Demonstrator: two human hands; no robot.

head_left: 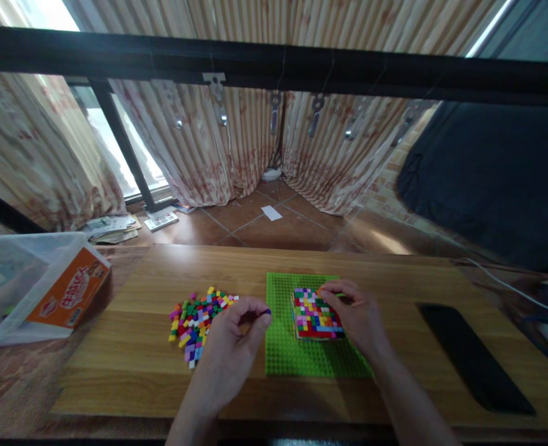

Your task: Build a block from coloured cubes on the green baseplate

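Observation:
A small dark purple toy brick (267,311) is pinched between the thumb and forefinger of my left hand (237,347), just over the left edge of a green studded baseplate (283,359). On that plate stands a low block of many-coloured toy bricks (312,313). The fingers of my right hand (355,313) are bent together at the block's far right corner, touching its top; whether a brick is between them is hidden. Left of my left hand lies a loose pile of coloured bricks (199,319), partly covered by that hand.
The wooden table (134,347) carries a long black flat object (473,356) at the right. A clear plastic bin (27,291) with an orange label stands off the left end. Across the view above runs a dark bar (255,62) with metal hooks. Papers (111,228) lie on the floor.

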